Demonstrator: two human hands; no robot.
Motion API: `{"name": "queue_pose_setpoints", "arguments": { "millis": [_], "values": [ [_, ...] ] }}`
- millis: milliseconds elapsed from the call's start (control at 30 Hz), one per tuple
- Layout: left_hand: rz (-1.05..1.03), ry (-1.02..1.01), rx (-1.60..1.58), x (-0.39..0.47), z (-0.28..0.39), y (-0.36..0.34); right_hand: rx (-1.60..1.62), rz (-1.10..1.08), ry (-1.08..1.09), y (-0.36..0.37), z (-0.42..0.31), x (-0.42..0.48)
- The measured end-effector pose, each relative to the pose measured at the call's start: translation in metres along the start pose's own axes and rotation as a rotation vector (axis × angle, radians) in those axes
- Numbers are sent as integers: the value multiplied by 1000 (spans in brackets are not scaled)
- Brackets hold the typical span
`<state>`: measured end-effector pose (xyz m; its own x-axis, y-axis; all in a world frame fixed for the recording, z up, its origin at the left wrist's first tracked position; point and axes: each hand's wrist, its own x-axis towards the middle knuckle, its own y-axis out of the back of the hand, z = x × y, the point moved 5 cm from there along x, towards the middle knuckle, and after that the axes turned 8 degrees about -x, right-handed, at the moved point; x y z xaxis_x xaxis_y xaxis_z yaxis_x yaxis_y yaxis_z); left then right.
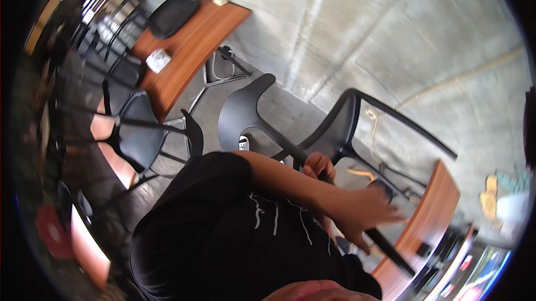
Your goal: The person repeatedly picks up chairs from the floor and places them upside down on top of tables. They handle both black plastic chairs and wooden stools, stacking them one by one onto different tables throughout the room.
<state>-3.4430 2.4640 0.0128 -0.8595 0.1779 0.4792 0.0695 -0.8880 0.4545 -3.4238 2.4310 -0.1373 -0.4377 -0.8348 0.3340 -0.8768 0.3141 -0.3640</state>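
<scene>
A dark grey plastic chair is tipped in front of me, its legs pointing away to the right. My right hand is wrapped around a long dark bar of it, probably a leg. Across my chest reaches my left arm, and my left hand is spread, blurred, over the lower stretch of that bar. Whether the left palm touches it, I cannot tell. My forearm hides part of the bar. Black seat and legs beside the wall seem to belong to the same chair, though the overlap leaves this unsure.
A wooden table at upper left bears a black chair and a white item. Another upturned chair is at left. A concrete wall rises ahead. A second wooden table is at right. A sneaker shows below.
</scene>
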Motion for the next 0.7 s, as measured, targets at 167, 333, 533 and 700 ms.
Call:
{"name": "queue_pose_setpoints", "arguments": {
  "millis": [167,333,533,700],
  "values": [
    [-211,337,-268,-10,1,-28,-225,-144,40,-11,-16,-9],
    [-91,545,-175,-48,-4,8,-197,248,-211,18,-8,-46],
    [149,572,-44,-96,-41,30,67,824,-257,125,15,-170],
    [115,535,-88,-103,-44,29,191,1105,-224,160,21,-270]
  ]
}}
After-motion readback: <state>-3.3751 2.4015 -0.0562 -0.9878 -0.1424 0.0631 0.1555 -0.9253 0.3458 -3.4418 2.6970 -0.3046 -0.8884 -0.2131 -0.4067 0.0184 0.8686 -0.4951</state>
